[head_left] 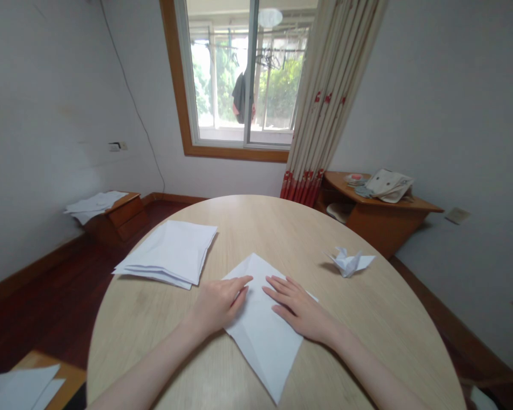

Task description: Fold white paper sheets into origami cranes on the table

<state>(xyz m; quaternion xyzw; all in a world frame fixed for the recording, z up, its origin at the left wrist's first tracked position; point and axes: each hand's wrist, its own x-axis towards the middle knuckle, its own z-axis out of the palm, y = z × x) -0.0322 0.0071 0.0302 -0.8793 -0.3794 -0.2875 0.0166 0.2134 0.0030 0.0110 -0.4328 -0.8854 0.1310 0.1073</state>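
Observation:
A white sheet of paper, folded to a kite-like shape with creases, lies on the round table in front of me, one point toward me. My left hand rests on its left edge, index finger and thumb reaching onto the paper and the other fingers partly hidden. Spread flat over the sheet's right side is my right hand, its fingers apart. Neither hand grips the paper. Beyond my right hand stands a folded white paper crane. A stack of white paper sheets lies to the left.
The round wooden table has a curved edge. At the back left, a low cabinet bears papers. A brown desk with a cloth bag stands at the back right, near a curtain. More sheets lie at lower left.

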